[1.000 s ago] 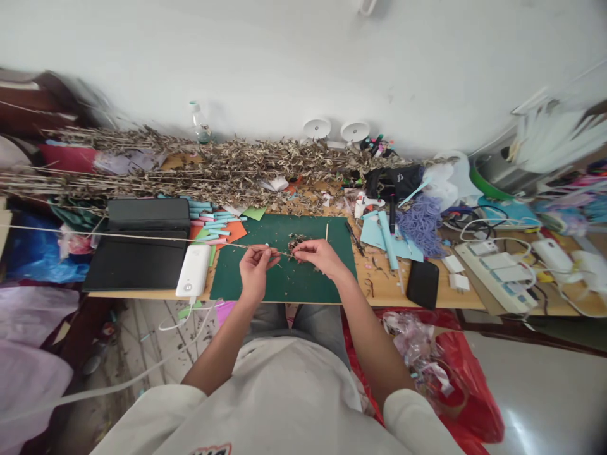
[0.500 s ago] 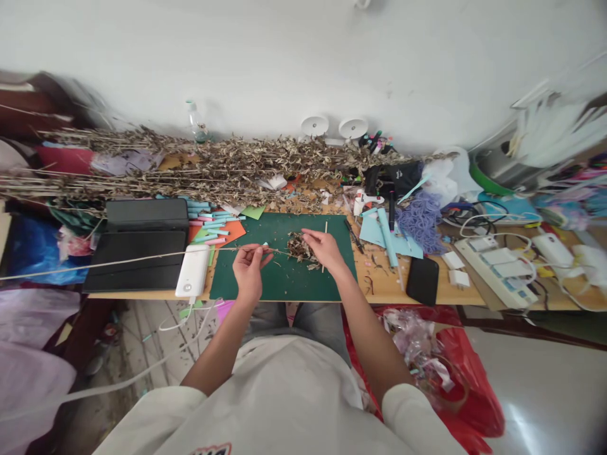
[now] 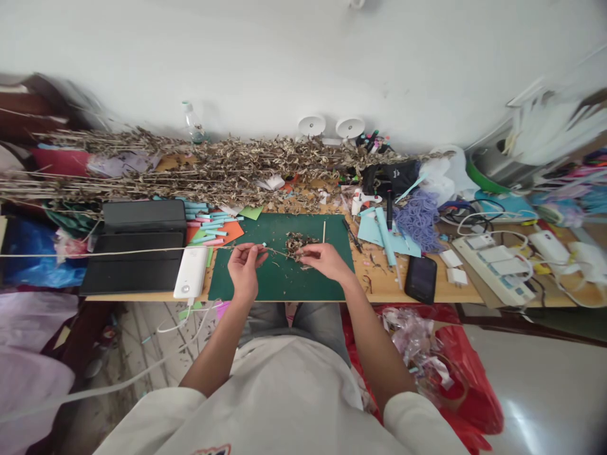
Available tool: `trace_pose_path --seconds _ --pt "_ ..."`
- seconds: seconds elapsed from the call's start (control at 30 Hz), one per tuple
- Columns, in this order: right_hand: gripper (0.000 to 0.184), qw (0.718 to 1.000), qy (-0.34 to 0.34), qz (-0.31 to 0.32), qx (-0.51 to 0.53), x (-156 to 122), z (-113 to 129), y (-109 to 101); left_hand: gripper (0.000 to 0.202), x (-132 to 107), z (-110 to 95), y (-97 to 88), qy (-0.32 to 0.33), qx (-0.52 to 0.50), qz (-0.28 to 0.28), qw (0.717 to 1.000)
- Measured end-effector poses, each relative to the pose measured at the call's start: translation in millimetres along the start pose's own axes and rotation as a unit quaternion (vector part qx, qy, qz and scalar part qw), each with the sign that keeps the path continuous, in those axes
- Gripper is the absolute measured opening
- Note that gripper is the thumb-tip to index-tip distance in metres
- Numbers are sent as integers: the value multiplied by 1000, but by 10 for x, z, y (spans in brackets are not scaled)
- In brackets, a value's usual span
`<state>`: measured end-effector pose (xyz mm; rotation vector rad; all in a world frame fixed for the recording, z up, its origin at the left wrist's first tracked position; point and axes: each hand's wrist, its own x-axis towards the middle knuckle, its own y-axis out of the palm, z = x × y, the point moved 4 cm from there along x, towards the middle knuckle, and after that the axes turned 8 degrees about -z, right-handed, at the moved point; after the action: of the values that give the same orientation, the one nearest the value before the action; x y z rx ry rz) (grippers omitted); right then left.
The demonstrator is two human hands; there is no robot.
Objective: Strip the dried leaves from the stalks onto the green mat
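Dry, brown and thin, a long stem (image 3: 142, 250) is lying nearly level across the person's front, its bare length running far off to the left and its leafy tip pointing right. The left hand (image 3: 244, 268) is pinching it between thumb and fingers near that tip, so only a short leafy stretch is reaching from this grip toward the right hand (image 3: 325, 260). The right hand is the nearer one to the tip; its thumb and fingertips are coming together at the leaves there (whether they are gripping the stem or only a leaf, I cannot tell). A small blue bit (image 3: 264, 244) is showing by the left fingertips.

Just beyond the right fingertips, a heap of dry leaves (image 3: 303, 240) is lying on the green mat (image 3: 279, 281), with a short pale stick (image 3: 324, 231) beside it. To the left, the stem is passing over a white power bank (image 3: 191, 272) and a black case (image 3: 133, 272). To the right of the mat, a phone (image 3: 421, 279) and purple yarn (image 3: 420, 221) are resting on the table (image 3: 379, 292). Behind everything, more dried stalks (image 3: 265, 158) are stretching along the wall.
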<state>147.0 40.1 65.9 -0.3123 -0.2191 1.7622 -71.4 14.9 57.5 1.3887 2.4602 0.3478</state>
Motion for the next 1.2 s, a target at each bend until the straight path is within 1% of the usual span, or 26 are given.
trace_pose_path --seconds 0.07,0.17,0.27,0.4,0.53,0.67,0.8,0.87,0.93,1.0,1.1,1.2 --pt "25 999 16 -34 16 14 -60 -2 25 -1 2 -7 1 1 1 1000" --pt "30 991 55 -108 63 31 -161 -4 25 -4 8 -27 5 2 0 1000" --pt "34 973 84 -170 131 39 -223 26 25 -7 17 -39 12 4 -7 1000" --pt "34 942 136 -214 219 46 -241 96 24 -19 24 -25 19 5 -7 1000" --pt "30 915 186 -252 254 67 -245 155 24 -45 34 3 23 9 -8 1000" --pt "31 900 186 -295 263 113 -292 193 24 -53 52 18 29 12 -12 999" --pt "38 893 165 -351 229 131 -370 126 25 15 32 -47 40 10 -36 998" --pt "38 893 158 -356 225 135 -396 80 25 65 8 -95 44 13 -44 998" --pt "37 904 152 -331 224 151 -400 56 26 103 -10 -129 44 18 -44 998" --pt "39 921 145 -300 204 175 -386 48 26 122 -17 -142 44 18 -44 998" --pt "43 946 123 -267 139 212 -358 38 26 124 -11 -131 45 18 -46 998" --pt "40 962 74 -252 69 227 -331 0 26 123 -5 -115 46 19 -43 998"
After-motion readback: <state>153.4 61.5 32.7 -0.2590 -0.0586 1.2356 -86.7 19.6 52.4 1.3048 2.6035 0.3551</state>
